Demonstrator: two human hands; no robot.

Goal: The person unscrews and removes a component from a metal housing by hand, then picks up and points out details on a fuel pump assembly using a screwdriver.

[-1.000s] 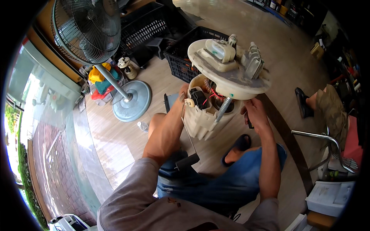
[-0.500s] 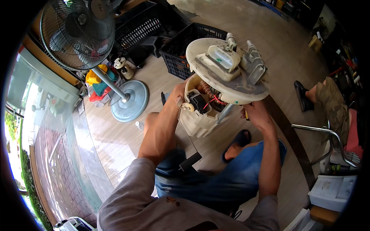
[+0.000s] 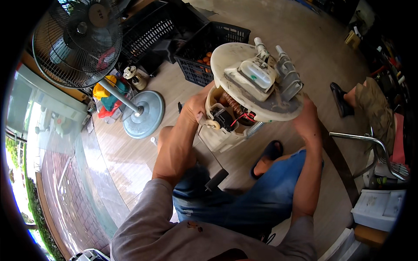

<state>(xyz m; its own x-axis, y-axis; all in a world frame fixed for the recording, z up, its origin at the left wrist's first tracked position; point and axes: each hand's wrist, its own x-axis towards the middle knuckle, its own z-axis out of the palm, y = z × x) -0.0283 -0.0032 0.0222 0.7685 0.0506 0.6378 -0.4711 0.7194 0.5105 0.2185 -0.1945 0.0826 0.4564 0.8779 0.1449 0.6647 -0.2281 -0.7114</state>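
A dirty off-white fuel pump module (image 3: 222,138) is held up in front of me, tilted, its round flange (image 3: 244,93) on top with pipe stubs and a grey connector piece. Under the flange show a brown corrugated hose (image 3: 232,102), red wires (image 3: 238,118), a black block (image 3: 223,119) and a metal spring (image 3: 254,128). My left hand (image 3: 198,108) is closed round the left side of the module's cup, its fingers partly behind it. My right hand (image 3: 307,122) is at the flange's right edge; its fingers are hidden there.
A standing fan (image 3: 143,114) is at left beside a second pump unit (image 3: 135,78) and colourful bags (image 3: 106,93). Black crates (image 3: 191,65) stand behind the module. At right are another person's leg and shoe (image 3: 342,100), a chrome tube frame (image 3: 363,135) and a white box (image 3: 379,209).
My right hand has moved up and right, from below the flange to its right edge. The small dark and yellow thing at its fingers is out of sight. My left hand keeps its grip.
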